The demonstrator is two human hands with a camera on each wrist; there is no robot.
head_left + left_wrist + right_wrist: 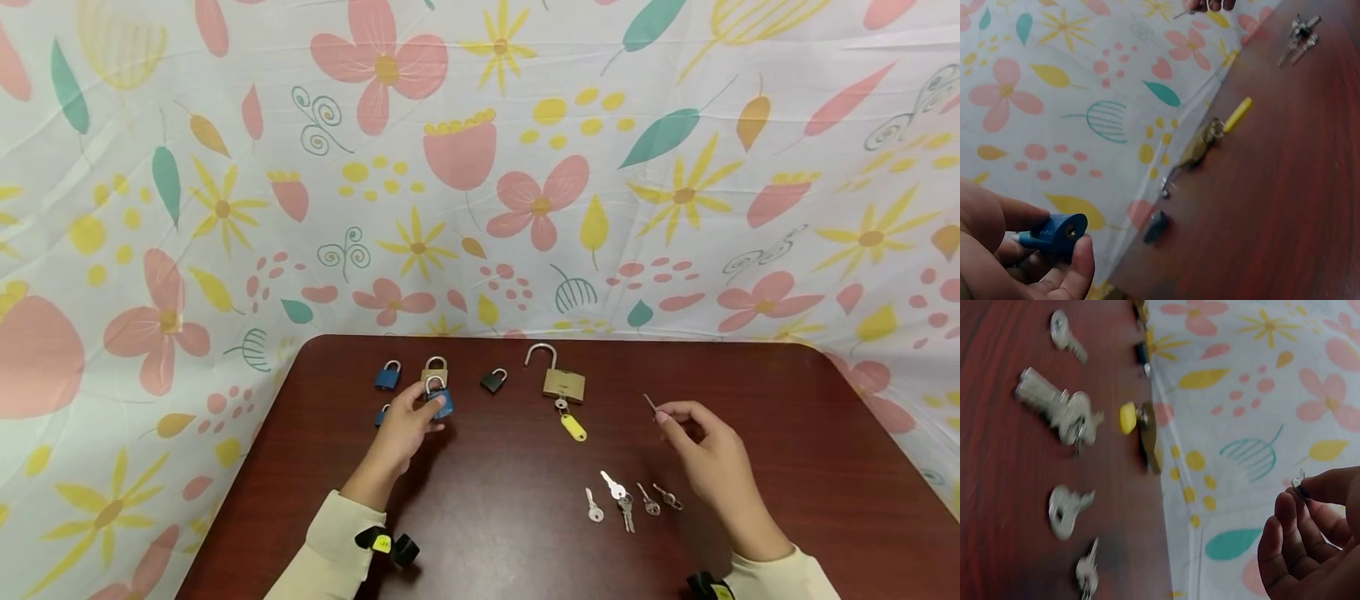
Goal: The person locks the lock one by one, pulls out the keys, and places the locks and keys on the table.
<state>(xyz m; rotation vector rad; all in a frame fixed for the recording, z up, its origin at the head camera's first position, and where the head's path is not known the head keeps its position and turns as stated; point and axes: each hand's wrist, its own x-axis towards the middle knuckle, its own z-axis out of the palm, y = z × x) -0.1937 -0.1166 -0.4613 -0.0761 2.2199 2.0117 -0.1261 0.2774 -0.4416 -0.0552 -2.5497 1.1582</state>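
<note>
My left hand [401,433] grips a blue padlock [444,406] above the table, its shackle pointing up. In the left wrist view the keyhole end of this padlock [1072,231] shows between thumb and fingers. Off to the right, my right hand [708,454] pinches a small metal key [650,404] between thumb and forefinger, its shaft pointing up and left. Behind the held padlock stands a brass padlock [435,364], partly covered. A second blue padlock [387,377] lies to its left, and another blue one [382,414] is mostly hidden by my left hand.
A small black padlock [492,382] lies mid-table at the back. Beside it is a large brass padlock [564,385] with its shackle open, a key in it and a yellow tag [573,427]. Several loose keys [617,492] lie nearer, left of my right hand. A patterned cloth [480,167] hangs behind.
</note>
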